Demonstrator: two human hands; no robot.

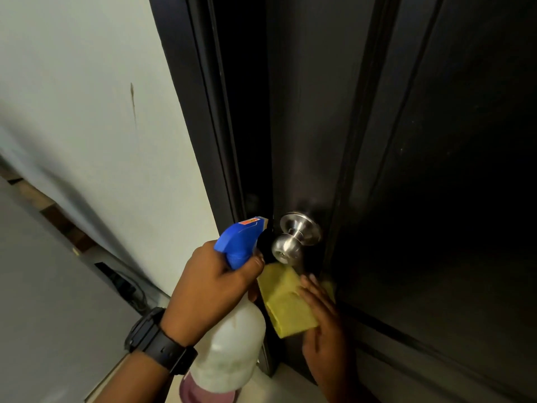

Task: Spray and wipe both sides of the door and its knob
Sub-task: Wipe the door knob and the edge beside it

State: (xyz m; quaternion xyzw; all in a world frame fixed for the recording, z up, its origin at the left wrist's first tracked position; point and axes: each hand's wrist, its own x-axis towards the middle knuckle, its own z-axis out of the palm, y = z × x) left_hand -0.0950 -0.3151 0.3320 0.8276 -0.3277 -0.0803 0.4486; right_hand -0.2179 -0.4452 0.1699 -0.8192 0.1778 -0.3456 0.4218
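A dark panelled door (pixel 421 141) fills the right of the view, with a round silver knob (pixel 290 242) on its left edge. My left hand (pixel 212 289) grips a white spray bottle (pixel 232 353) by its neck; the bottle's blue trigger head (pixel 241 242) points at the knob from close by on the left. My right hand (pixel 322 324) holds a folded yellow cloth (pixel 286 301) just below the knob, with fingers lying along the cloth's right side.
The dark door frame (pixel 197 126) runs down beside a pale wall (pixel 87 112) on the left. A grey surface (pixel 43 286) lies at the lower left, with dark clutter along the wall's foot. A black watch (pixel 157 341) is on my left wrist.
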